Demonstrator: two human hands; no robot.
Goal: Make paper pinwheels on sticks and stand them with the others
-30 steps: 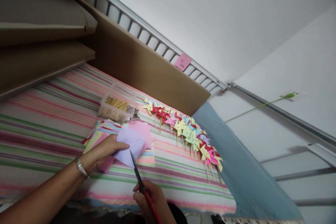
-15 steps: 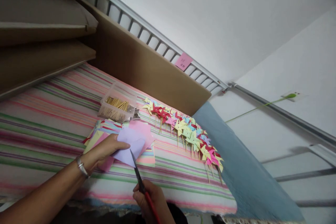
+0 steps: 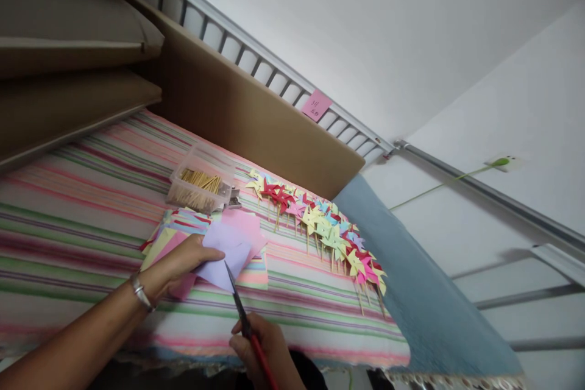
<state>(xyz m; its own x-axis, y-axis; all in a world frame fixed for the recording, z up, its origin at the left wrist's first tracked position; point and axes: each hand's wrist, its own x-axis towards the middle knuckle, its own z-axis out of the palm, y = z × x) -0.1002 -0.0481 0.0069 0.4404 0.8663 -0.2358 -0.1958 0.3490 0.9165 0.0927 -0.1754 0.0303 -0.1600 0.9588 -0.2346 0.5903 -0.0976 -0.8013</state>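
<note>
My left hand [image 3: 194,256] pinches a square of purple paper [image 3: 222,244], its thumb lying across the top. In my right hand [image 3: 262,341] is a pair of scissors [image 3: 241,304] with red handles. The dark blades look closed or nearly so, and their tip meets the purple paper close to my left thumb. Beneath and around the purple sheet lies a fanned pile of coloured paper, with a pink sheet [image 3: 249,225] showing at its right. Part of the pile is covered by my left hand and wrist.
Behind the pile stands a clear plastic box [image 3: 201,186] of thin wooden sticks. Rows of small paper pinwheels [image 3: 315,222] on sticks lie to the right on the striped cloth [image 3: 82,213]. A brown board [image 3: 256,116] rises at the back, and cushions [image 3: 77,30] are stacked at the left.
The whole view has shifted slightly, moving the scene a little to the left. Both hands, the purple paper and the scissors keep nearly the same positions relative to each other.
</note>
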